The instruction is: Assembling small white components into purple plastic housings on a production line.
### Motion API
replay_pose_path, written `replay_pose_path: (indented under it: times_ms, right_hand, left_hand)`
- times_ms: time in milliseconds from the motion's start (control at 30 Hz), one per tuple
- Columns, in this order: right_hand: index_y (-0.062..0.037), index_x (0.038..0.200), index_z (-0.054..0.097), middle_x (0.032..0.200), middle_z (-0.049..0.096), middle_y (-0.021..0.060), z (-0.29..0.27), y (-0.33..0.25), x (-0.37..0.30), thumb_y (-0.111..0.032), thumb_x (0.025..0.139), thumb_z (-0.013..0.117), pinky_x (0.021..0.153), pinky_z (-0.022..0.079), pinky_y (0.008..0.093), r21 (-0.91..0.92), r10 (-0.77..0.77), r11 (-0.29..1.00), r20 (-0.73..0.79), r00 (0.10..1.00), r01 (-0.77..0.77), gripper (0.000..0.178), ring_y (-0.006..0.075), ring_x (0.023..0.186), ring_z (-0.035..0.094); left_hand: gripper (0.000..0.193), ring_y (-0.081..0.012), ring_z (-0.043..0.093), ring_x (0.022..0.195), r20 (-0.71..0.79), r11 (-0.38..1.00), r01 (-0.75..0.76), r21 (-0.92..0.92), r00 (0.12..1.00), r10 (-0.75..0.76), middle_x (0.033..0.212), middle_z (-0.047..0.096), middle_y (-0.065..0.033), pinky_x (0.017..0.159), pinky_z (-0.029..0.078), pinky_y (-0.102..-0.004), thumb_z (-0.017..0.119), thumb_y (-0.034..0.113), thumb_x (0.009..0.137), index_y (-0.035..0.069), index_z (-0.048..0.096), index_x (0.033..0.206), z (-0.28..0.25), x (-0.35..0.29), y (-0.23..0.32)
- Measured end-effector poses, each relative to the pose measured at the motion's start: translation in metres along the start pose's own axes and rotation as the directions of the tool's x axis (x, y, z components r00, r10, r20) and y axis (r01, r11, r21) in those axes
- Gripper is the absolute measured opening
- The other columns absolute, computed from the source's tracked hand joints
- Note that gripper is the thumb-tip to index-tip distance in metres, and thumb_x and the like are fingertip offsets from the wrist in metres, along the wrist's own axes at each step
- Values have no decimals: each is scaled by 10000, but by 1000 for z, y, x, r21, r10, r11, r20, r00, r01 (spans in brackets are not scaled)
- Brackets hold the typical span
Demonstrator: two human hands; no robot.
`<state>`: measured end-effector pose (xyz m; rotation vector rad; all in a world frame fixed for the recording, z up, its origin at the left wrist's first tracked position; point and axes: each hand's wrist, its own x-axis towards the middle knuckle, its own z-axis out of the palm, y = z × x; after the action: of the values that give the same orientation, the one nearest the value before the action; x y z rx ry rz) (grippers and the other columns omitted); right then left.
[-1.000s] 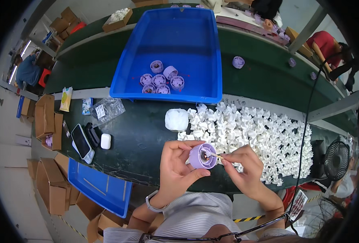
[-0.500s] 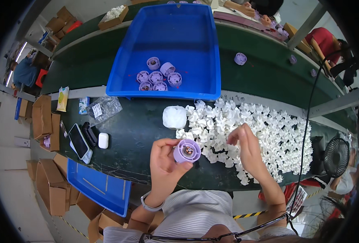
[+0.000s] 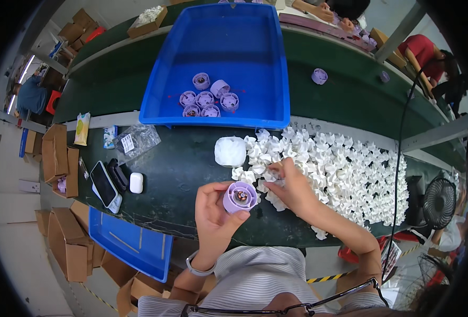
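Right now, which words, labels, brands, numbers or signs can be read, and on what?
No text legible enough to quote.
White label on clear plastic bag: print too small.
Yellow-and-white packet: any print too blurred.
Blue-and-white packet: too blurred.
Grey rail: dark marks, unreadable.
Lilac housing in left hand: no lettering visible.

lilac cylindrical housing (image 3: 230, 204) in left hand (image 3: 210, 214): smooth satin plastic, coppery metal-looking core (image 3: 240, 196) | white bladed rotors (image 3: 350, 182) by right hand (image 3: 288, 185): matt plastic | blue tray (image 3: 218, 45) beyond both hands: glossy plastic | clear bag (image 3: 141, 144) left of left hand: crinkled shiny film | green tabletop (image 3: 173, 193) beneath hands: looks smooth, scuffed
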<state>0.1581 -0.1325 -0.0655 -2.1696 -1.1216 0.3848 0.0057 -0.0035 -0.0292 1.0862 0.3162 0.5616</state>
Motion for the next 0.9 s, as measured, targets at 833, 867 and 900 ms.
replay_pose_path:
  times_ms: [833,867,900]
  right_hand:
    - [-105,796,287,1001,627,168,-47,-40,-20,-2,701,777,829,477,298,828,21,560,-51,998,31,509,170,953,596]
    - [-105,796,287,1001,627,168,-51,-38,-20,-2,701,777,829,477,298,825,18,564,-59,998,38,509,170,953,596]
    - [-104,771,286,963,648,141,-56,-36,-21,-60,693,796,771,467,274,729,-4,684,-17,1000,15,517,140,883,592]
  left_hand:
    - [535,-207,559,1053,157,948,-186,260,976,149,1096,491,-112,899,523,-337,780,-86,638,-29,536,1110,22,5,0]
    - [527,-202,567,1037,188,948,-179,262,973,132,1073,496,-109,883,533,-337,791,-70,634,-26,539,1095,21,7,1]
    - [519,-196,576,1021,221,949,-173,263,968,115,1050,502,-106,867,542,-336,802,-55,630,-23,543,1079,20,8,3]
